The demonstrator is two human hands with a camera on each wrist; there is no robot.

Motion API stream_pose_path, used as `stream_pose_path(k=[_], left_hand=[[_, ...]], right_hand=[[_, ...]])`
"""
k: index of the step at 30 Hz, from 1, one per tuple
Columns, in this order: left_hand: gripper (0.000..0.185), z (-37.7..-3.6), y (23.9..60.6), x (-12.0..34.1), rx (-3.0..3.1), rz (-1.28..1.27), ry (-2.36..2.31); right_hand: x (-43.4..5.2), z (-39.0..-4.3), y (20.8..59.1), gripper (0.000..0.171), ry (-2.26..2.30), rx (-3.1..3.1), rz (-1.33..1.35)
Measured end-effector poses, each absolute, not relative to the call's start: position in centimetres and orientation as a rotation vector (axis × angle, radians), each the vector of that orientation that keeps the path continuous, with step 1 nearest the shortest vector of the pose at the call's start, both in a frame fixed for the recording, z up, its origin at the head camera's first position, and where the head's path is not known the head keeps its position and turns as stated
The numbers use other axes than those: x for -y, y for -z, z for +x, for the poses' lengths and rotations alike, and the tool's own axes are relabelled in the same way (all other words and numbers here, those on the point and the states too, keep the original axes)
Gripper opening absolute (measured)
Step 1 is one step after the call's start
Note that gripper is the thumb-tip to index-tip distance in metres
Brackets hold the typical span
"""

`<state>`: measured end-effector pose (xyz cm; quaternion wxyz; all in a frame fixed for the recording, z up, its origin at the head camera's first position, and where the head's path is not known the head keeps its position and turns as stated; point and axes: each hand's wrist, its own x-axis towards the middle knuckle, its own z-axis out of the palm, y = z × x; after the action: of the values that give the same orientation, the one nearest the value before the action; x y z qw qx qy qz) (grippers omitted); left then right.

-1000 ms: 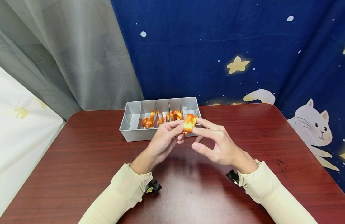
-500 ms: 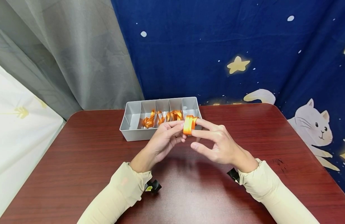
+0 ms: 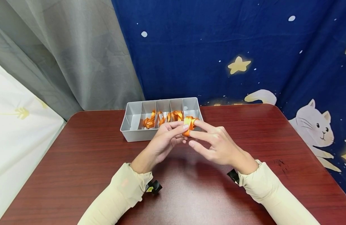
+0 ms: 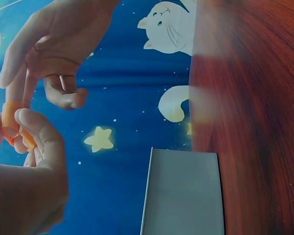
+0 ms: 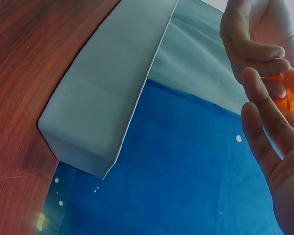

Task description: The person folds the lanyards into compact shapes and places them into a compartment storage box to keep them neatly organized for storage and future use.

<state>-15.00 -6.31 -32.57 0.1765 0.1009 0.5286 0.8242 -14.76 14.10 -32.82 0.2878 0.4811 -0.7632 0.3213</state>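
Note:
An orange ribbon (image 3: 190, 122) is coiled round the outstretched index and middle fingers of my right hand (image 3: 219, 145), over the near side of the box. My left hand (image 3: 163, 142) pinches the coil from the left, its thumb lying across the front of the ribbon. In the left wrist view the ribbon (image 4: 11, 117) loops over a straight right finger, with left fingertips pressed against it. The right thumb stands apart from the coil. Part of the ribbon (image 5: 290, 90) is hidden behind fingers in the right wrist view.
A grey divided box (image 3: 139, 136) stands at the table's back edge. Several of its compartments hold orange ribbon, including a loose bundle (image 3: 149, 122) and a coil (image 3: 177, 115). The brown table (image 3: 86, 168) meets a blue curtain (image 3: 184, 56) behind.
The ribbon coil has tilted and dropped slightly between the hands. My left thumb has slid over its front, and the right fingers have shifted a little left.

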Motion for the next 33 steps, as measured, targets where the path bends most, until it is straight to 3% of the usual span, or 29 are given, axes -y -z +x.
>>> stream_pose_path(k=[18,25,33], left_hand=[[0.020,-14.97,32.72,6.58,-1.474,0.260,-2.293],[0.014,-15.06,32.83,6.85,-1.473,0.285,-2.277],[0.017,-15.03,32.85,6.91,-1.514,0.277,-2.289]], right_hand=[[-13.98,-14.56,33.07,0.044,-1.049,1.973,1.331],[-13.87,-14.58,32.92,0.030,-1.260,1.919,1.396],[-13.70,-14.63,32.84,0.026,-1.394,1.853,1.446]])
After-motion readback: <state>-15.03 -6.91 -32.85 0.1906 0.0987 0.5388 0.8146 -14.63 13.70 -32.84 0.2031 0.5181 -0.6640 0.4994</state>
